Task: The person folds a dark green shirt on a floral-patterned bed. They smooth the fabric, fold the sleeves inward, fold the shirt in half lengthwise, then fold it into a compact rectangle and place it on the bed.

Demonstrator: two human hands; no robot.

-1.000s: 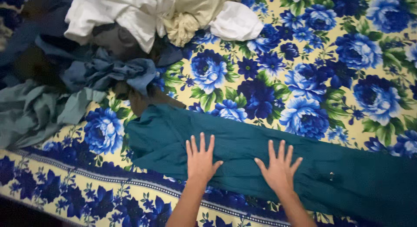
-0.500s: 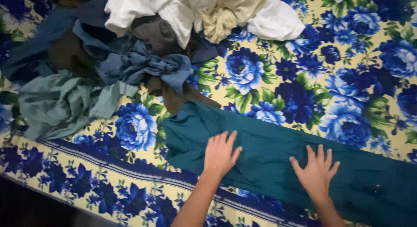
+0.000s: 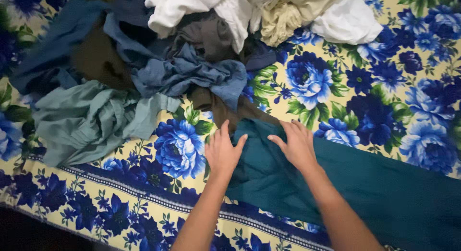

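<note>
Far left I saw a crumpled pale grey-green cotton garment on the yellow bedsheet w/ big blue flowers, a bunched slate-blue cloth above it & white/cream laundry at top. Left hand lay flat, fingers apart, palm at the left end of the long teal fabric piece, gripping nothing. Right hand was just beside it, also spread flat on the teal, near its top edge. Fabric ran off to the lower right.
</note>
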